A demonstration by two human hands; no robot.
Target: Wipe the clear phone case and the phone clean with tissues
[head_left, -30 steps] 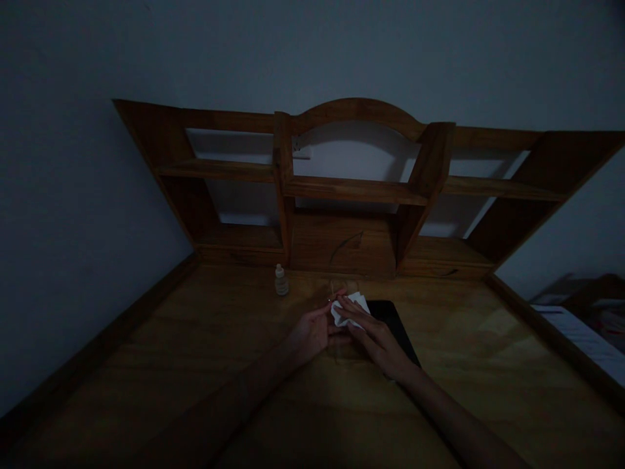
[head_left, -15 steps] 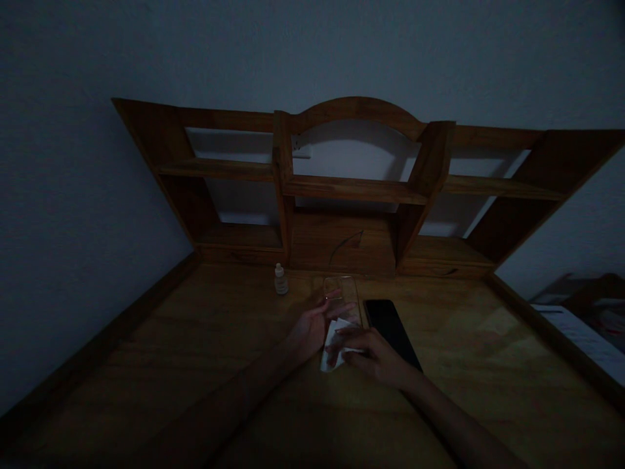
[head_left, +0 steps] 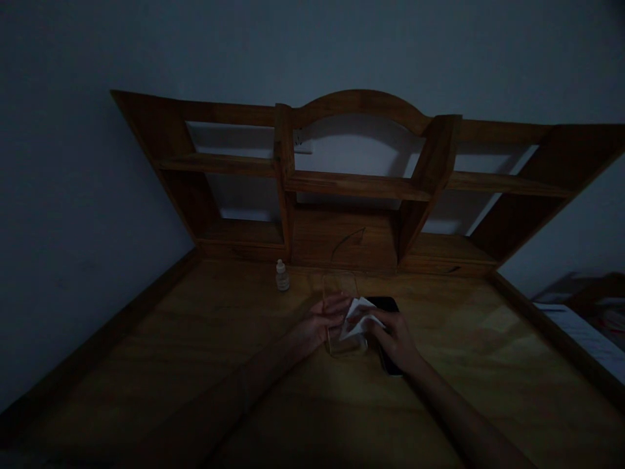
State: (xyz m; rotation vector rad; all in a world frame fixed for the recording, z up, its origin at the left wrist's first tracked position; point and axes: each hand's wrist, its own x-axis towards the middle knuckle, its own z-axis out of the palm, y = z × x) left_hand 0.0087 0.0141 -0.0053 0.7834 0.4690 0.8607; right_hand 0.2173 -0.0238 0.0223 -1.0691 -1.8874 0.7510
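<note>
A clear phone case is in my left hand, whose fingers show through it. My right hand pinches a crumpled white tissue and presses it on the case's right-hand part. Beneath my right hand, a black phone lies on the wooden desk, partly covered by that hand and the tissue. A small bottle with a pale cap stands upright beyond my left hand.
A wooden shelf unit with several compartments rises at the desk's back edge. Behind it a wall socket shows. Raised wooden edges run along both sides. Papers lie beyond the right edge. The room is dim.
My right hand has moved the tissue up and to the right across the case, baring its lower end. The phone now appears at a steeper angle. The bottle stays put.
</note>
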